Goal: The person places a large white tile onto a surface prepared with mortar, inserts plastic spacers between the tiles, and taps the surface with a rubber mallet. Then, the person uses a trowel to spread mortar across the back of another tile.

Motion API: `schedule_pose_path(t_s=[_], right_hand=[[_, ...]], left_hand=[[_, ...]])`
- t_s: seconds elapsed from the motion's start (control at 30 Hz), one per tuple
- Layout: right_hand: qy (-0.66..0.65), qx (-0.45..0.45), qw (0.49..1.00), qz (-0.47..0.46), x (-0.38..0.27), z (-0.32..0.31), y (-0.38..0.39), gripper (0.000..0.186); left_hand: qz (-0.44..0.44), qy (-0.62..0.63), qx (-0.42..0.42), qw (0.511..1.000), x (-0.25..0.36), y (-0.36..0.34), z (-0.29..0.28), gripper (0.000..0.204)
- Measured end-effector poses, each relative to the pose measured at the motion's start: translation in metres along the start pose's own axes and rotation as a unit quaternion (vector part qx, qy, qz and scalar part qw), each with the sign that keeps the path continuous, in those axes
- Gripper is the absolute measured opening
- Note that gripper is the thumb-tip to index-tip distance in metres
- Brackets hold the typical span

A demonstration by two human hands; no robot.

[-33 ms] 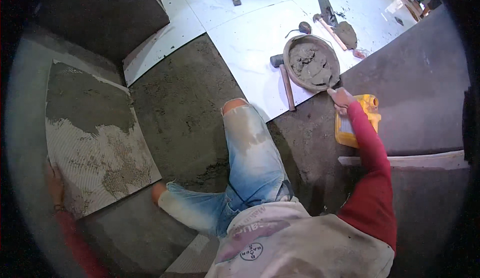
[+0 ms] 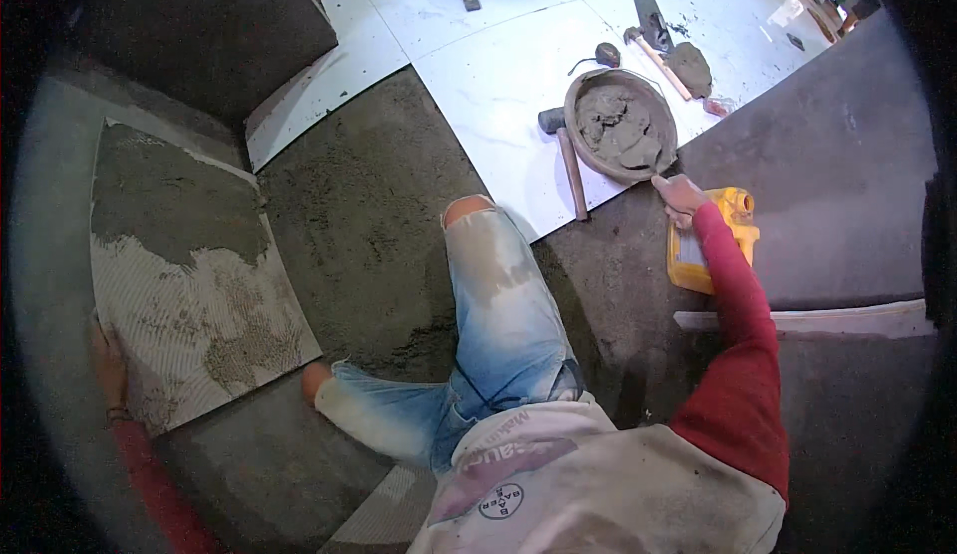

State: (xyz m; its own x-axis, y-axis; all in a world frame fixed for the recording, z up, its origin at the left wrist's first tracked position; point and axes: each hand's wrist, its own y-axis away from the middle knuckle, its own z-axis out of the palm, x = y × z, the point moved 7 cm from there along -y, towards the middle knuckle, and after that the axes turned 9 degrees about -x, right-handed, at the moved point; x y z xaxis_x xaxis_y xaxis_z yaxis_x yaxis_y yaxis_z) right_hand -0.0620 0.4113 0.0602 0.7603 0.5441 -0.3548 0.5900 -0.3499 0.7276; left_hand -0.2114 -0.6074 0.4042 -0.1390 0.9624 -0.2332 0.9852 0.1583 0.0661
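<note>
My left hand (image 2: 108,360) grips the lower left edge of a large square tile (image 2: 189,275), which is tilted up with its ribbed back showing. Grey mortar covers the tile's upper part and lies in patches lower down. My right hand (image 2: 681,195), on a red-sleeved arm, reaches forward and holds the near rim of a round pan (image 2: 586,150) filled with wet mortar. I kneel on a raked bed of dark mortar (image 2: 369,215), with my knee in faded jeans between the two hands.
White laid tiles (image 2: 498,66) cover the floor ahead. A hammer (image 2: 568,165) lies beside the pan, with a second hammer (image 2: 648,51), a trowel (image 2: 653,16) and a mortar lump beyond. A yellow container (image 2: 698,255) sits under my right forearm. A pale straightedge (image 2: 847,320) lies at right.
</note>
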Motion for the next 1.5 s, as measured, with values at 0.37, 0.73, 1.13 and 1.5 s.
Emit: schedule_pose_path(t_s=[0.37,0.73,1.13,1.5], right_hand=[[-0.341,0.057,0.935,-0.076,0.031,0.068,-0.017,0.039],[0.201,0.352,0.797,-0.447,-0.019,0.093,0.011,0.022],[0.021,0.099,0.780,-0.617,-0.310,0.282,0.115,0.023],[-0.290,-0.292,0.795,-0.447,-0.454,0.650,0.077,0.023]], left_hand=[[-0.042,0.053,0.000,0.998,-0.008,-0.002,0.001,0.062],[-0.075,0.071,-0.027,0.994,0.009,0.029,-0.019,0.063],[-0.007,0.105,0.062,0.993,0.082,0.041,-0.044,0.046],[0.019,-0.017,0.126,0.992,0.088,0.051,-0.067,0.046]])
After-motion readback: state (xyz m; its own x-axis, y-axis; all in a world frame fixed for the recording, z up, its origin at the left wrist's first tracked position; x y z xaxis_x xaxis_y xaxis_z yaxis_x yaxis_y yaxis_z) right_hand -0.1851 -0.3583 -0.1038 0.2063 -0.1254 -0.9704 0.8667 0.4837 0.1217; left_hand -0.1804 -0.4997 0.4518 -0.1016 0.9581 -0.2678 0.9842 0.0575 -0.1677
